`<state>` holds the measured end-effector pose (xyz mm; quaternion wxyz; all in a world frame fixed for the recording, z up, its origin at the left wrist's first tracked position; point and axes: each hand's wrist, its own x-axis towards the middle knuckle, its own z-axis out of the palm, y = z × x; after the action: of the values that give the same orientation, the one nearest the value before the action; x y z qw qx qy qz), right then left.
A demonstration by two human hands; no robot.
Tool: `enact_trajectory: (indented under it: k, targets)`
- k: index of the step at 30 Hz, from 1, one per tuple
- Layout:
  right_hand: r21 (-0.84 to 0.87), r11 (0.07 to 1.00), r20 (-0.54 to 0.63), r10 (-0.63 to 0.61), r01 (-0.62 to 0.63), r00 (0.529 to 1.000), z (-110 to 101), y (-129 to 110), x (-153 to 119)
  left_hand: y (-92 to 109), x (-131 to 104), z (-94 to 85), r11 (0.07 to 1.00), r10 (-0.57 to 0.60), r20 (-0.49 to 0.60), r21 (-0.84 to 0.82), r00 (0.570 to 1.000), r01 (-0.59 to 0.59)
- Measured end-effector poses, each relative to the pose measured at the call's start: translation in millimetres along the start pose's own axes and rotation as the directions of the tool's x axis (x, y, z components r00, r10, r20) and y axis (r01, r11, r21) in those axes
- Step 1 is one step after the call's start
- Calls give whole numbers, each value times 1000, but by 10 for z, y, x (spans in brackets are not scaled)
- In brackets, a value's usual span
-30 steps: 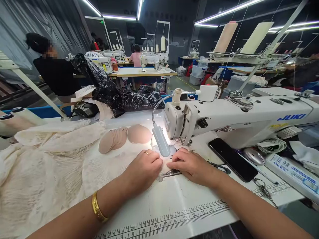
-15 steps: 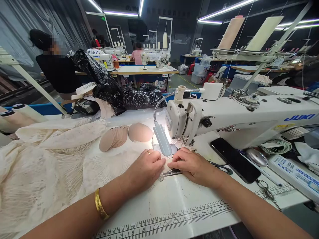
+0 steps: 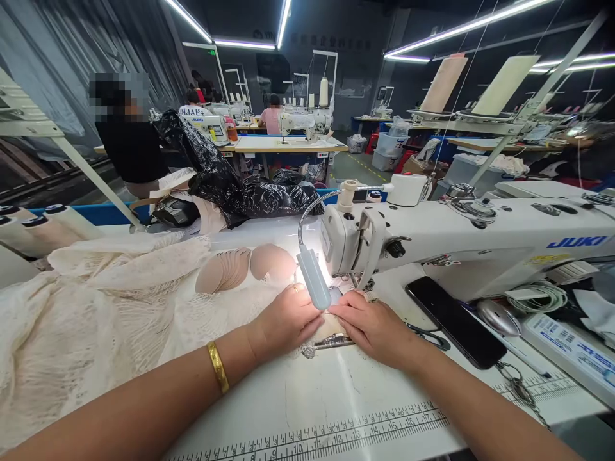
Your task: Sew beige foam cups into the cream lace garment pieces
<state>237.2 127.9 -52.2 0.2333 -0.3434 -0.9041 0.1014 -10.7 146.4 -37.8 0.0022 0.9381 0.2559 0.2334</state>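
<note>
My left hand (image 3: 289, 320) is closed, its fingertips pinching the edge of a cream fabric piece (image 3: 331, 326) just in front of the sewing machine's needle area. From the other side, my right hand (image 3: 377, 325) grips the same piece, thumb and fingers pressed together. Both hands rest low on the machine bed, fingertips almost meeting under a grey lamp head (image 3: 314, 282), which covers part of the work. The white sewing machine (image 3: 346, 234) stands just behind them. Cream lace fabric (image 3: 120, 320) spreads in folds left of my left hand. Beyond it lie a fanned stack of beige oval pads (image 3: 223, 270) and another beige pad (image 3: 273, 261).
A black phone (image 3: 454, 320) lies right of my right hand, with dark-handled scissors (image 3: 430, 336), a white box (image 3: 571, 352) and keys (image 3: 519, 384) close by. Thread cones (image 3: 72, 221) stand at the left. A black plastic bag (image 3: 269, 198) sits behind. People work farther back.
The camera view has shifted slightly. My hands have moved closer together at the needle area, and my right fingers have straightened and flattened onto the fabric.
</note>
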Motion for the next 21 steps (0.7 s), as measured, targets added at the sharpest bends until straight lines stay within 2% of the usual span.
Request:
enact_trajectory:
  k: [4,11,17,21]
  targets:
    - [-37,999,-4,27,-27,1000,10,2,5,-81,66,-22,998,23,34,-54,999,-21]
    - [-47,998,7,34,-34,999,0,-19,24,-141,37,-19,997,55,-4,-48,998,-55]
    - [-47,997,12,55,-55,998,4,-29,12,-133,95,-29,1000,-14,34,-8,999,15]
    - [-29,998,9,59,-58,998,31,-6,-1,-94,168,-54,996,-69,8,63,998,69]
